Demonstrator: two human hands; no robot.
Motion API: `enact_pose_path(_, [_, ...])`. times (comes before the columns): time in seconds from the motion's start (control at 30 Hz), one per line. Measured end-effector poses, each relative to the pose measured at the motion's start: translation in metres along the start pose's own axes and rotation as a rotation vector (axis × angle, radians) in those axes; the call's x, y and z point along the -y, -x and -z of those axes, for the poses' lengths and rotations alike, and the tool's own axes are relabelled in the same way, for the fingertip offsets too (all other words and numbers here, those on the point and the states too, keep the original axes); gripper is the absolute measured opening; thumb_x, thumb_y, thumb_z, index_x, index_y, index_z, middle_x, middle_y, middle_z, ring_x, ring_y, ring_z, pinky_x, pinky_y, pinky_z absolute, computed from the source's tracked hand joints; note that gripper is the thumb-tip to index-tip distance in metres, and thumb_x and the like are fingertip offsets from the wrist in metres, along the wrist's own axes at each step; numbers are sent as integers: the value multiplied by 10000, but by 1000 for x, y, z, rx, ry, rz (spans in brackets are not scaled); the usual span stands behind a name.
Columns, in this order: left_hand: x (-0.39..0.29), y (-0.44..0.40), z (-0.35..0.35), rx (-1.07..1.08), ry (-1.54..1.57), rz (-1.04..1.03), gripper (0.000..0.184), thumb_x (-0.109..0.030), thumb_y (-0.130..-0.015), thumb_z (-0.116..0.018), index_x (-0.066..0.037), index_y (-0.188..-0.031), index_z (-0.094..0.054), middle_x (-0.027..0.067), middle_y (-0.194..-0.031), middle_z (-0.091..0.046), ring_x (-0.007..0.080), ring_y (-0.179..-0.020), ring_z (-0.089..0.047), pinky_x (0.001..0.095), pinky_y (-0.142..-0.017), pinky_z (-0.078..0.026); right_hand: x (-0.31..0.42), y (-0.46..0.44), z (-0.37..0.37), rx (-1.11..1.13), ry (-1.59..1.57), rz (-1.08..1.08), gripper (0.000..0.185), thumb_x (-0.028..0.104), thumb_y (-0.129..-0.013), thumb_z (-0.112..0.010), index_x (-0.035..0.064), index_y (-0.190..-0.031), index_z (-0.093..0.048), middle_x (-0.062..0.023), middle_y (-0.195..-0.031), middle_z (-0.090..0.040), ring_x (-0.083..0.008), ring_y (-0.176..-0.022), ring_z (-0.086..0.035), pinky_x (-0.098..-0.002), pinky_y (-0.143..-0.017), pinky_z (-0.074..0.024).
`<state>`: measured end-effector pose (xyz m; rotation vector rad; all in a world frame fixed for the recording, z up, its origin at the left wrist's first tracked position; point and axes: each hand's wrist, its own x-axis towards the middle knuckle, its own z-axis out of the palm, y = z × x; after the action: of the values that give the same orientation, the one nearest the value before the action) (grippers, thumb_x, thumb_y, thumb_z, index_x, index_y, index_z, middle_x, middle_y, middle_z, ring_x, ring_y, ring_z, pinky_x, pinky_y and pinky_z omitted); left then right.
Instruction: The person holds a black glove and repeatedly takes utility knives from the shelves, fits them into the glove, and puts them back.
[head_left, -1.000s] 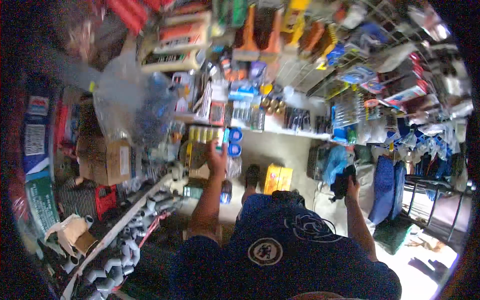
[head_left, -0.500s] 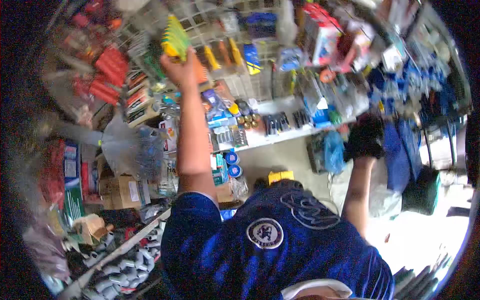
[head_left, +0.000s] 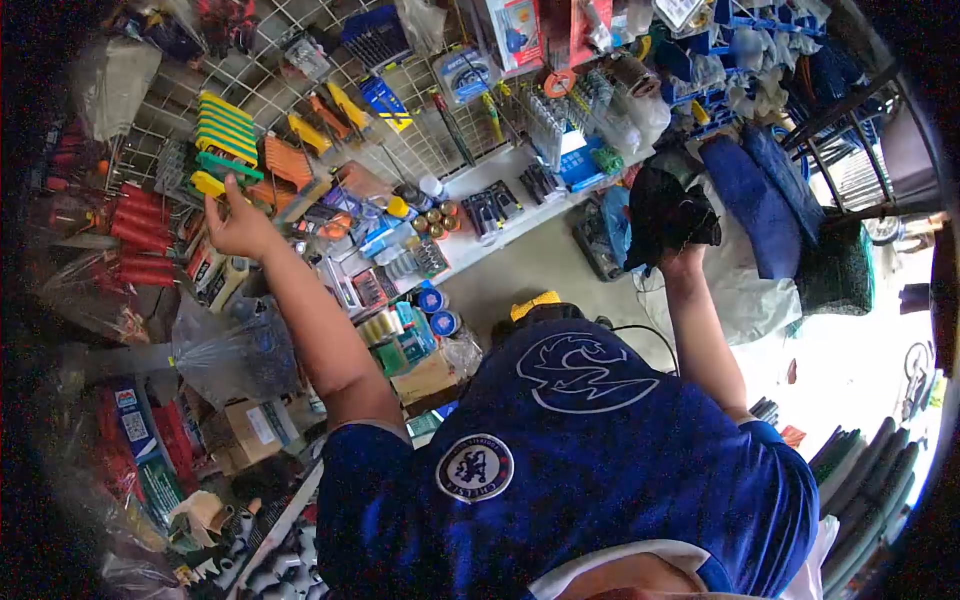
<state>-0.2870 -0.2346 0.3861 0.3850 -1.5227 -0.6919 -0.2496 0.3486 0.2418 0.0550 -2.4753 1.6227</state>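
Observation:
At the upper left, my left hand is raised to the wire rack, its fingers at the lower end of a hanging stack of yellow and green tools. A thumb and finger reach toward a yellow end piece; whether they grip it is too small to tell. Orange-handled items hang just right of that stack. On the right, my right hand is closed on a bunched black cloth-like item, which covers most of its fingers.
A white shelf with small boxes and cans crosses the middle. Red packs hang at the left. Below them are a clear plastic bag and a cardboard box. Blue fabric and a metal rail stand at the right.
My left hand has risen from the small boxes on the shelf to the hanging yellow and green tools. My right hand has moved up with the black item. The view has turned and shifted.

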Motion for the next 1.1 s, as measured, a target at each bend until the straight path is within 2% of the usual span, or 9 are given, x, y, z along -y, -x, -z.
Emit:
enact_pose_path(0.2, [-89, 23, 24, 103, 132, 5, 265, -118, -865, -702, 53, -1055, -628, 96, -825, -657, 127, -630, -587, 260, -557, -469, 7, 12, -27, -63, 145, 157, 550, 450, -924, -450, 77, -1328, -467, -135, -1301, -535, -301, -1160, -529, -462, -1043, -385])
enact_pose_path(0.23, [-112, 43, 24, 294, 150, 101, 314, -187, -910, -644, 63, -1087, -576, 121, -913, -640, 148, -680, -605, 281, -553, -500, 15, 11, -43, -66, 152, 219, 545, 445, -930, -450, 73, -1328, -463, -135, -1299, -535, -296, -1153, -532, -454, -1042, -391])
enact_pose_path(0.27, [-103, 57, 11, 428, 16, -294, 262, -182, -939, -589, 49, -1063, -583, 111, -913, -629, 156, -709, -603, 291, -632, -507, 26, 8, -59, -44, 102, 263, 541, 440, -935, -451, 69, -1328, -460, -135, -1296, -536, -291, -1146, -536, -445, -1040, -397])
enact_pose_path(0.3, [-125, 95, 6, 746, 137, -86, 234, -162, -936, -579, 33, -1064, -589, 109, -931, -640, 180, -774, -606, 323, -696, -496, 41, 5, -76, -3, -16, 267, 536, 435, -941, -451, 65, -1328, -457, -135, -1294, -536, -287, -1139, -540, -437, -1039, -403])
enact_pose_path(0.4, [-175, 202, -5, 1218, 264, 101, 224, -106, -884, -590, -3, -1083, -601, 153, -1012, -668, 298, -970, -640, 392, -838, -485, 109, 1, -106, 278, -1571, -296, 494, 400, -934, -491, 51, -1284, -484, -114, -1206, -580, -254, -1065, -581, -415, -936, -485])
enact_pose_path(0.47, [-200, 236, 5, 1263, 357, 58, 259, -104, -837, -618, -34, -1085, -600, 189, -957, -650, 389, -936, -626, 412, -789, -506, 96, -7, -131, 525, -1511, -81, 410, 313, -926, -544, 41, -1231, -520, -94, -1079, -630, -230, -931, -634, -375, -797, -543])
enact_pose_path(0.67, [-173, 247, 33, 1378, 364, 361, 287, -19, -795, -646, 12, -1079, -618, 151, -980, -685, 277, -908, -674, 374, -823, -532, 132, -5, -122, 155, -1148, -525, 316, 306, -938, -595, 23, -1075, -567, -105, -911, -658, -229, -755, -663, -363, -669, -556])
enact_pose_path(0.77, [-164, 253, 55, 1434, 656, 1032, 332, -14, -806, -648, -21, -1137, -617, 74, -1026, -676, 215, -910, -656, 350, -785, -557, 118, -2, -123, 161, -1215, -527, 397, 354, -933, -595, -10, -1085, -552, -120, -913, -656, -247, -758, -670, -372, -674, -561])
enact_pose_path(1.1, [-149, 241, 78, 1285, 682, 1139, 165, -52, -860, -637, 2, -1015, -654, 55, -869, -658, 145, -750, -643, 309, -710, -553, 130, 9, -118, 342, -1312, -585, 397, 301, -956, -562, 5, -1218, -518, -167, -1070, -642, -299, -899, -670, -408, -781, -564])
